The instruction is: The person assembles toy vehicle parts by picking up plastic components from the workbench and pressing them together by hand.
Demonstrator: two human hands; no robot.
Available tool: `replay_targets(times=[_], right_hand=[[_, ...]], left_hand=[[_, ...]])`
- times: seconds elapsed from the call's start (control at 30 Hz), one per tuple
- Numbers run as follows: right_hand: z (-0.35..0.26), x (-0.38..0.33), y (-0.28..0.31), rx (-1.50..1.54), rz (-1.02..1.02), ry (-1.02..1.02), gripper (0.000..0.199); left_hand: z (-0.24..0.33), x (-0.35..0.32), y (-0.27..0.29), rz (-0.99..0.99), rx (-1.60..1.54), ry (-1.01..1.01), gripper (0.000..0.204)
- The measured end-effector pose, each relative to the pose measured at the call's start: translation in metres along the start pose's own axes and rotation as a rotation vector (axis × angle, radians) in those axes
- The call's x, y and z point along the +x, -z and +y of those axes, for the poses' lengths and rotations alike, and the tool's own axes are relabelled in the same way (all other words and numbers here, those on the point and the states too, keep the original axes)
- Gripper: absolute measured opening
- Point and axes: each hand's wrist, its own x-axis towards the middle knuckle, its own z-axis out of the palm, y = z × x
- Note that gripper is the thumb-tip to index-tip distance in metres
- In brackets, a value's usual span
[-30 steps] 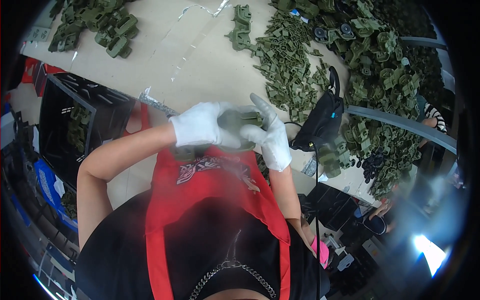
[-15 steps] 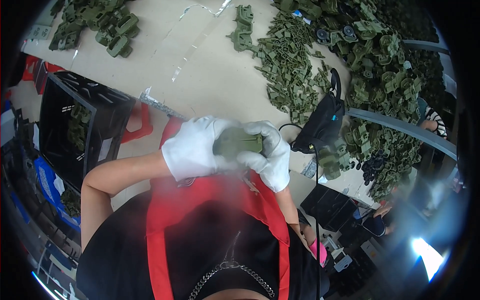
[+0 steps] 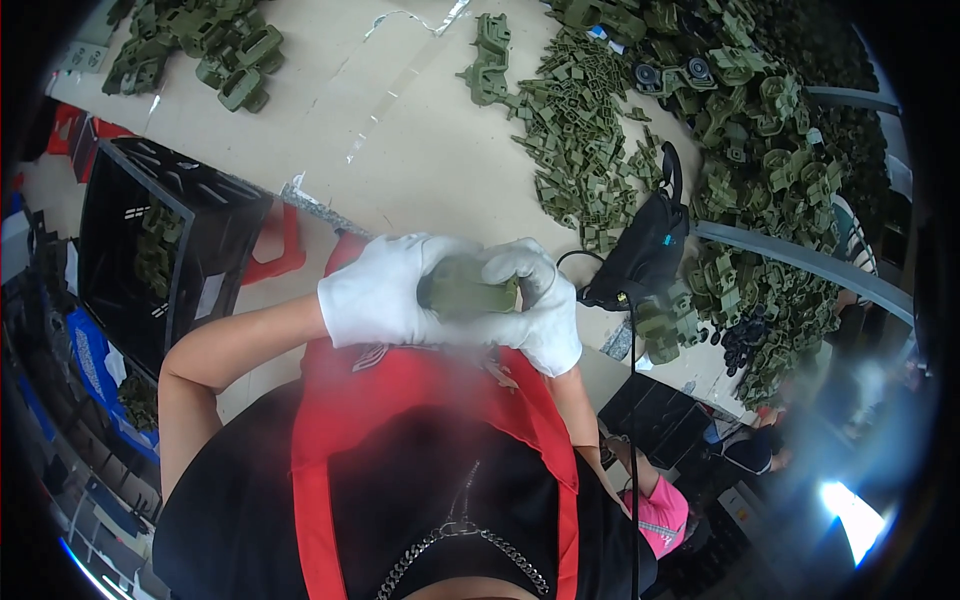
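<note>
Both gloved hands together at frame centre, clamped on one green part (image 3: pixel 468 290). Left hand (image 3: pixel 385 295) wraps its 9 o'clock end, right hand (image 3: pixel 540 305) its 3 o'clock end; long axis runs 9 to 3. Black tool (image 3: pixel 645 250) just beside at 3. Part heap (image 3: pixel 590 140) on table (image 3: pixel 400 120) at 1. Black crate (image 3: pixel 150 250) at 9. Nothing between the hands but the part.

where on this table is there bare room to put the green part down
The widest bare patch of the table lies between the small green pile at the far left and the big heap of green parts. It runs down to the near edge by the gloved hands. Right of the black tool the top is crowded with green parts.
</note>
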Motion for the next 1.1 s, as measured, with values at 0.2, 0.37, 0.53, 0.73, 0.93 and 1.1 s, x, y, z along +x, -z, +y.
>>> replay_targets(times=[0.2, 0.37, 0.53, 0.73, 0.93, 1.1], right_hand=[[-0.004, -0.001, -0.001, -0.075, -0.013, 0.066, 0.052], [-0.016, -0.004, -0.017, 0.194, 0.186, -0.241, 0.047], [-0.009, 0.014, -0.012, 0.163, 0.232, -0.553, 0.042], [0.013, 0.017, -0.005, 0.202, 0.116, -0.445, 0.063], [0.021, 0.012, -0.003, 0.298, 0.099, -0.412, 0.074], [0.043, 0.016, 0.009, 0.374, 0.071, -0.575, 0.062]], left_hand=[[0.000, 0.001, 0.001, -0.048, -0.145, 0.067, 0.072], [-0.006, 0.003, -0.011, 0.121, -0.005, 0.045, 0.070], [-0.016, 0.027, -0.009, 0.002, -0.224, 0.297, 0.071], [-0.035, 0.036, 0.007, -0.144, -0.431, 0.251, 0.069], [-0.028, 0.038, 0.001, -0.117, -0.392, 0.180, 0.071], [-0.048, 0.052, -0.001, -0.172, -0.359, 0.249, 0.068]])
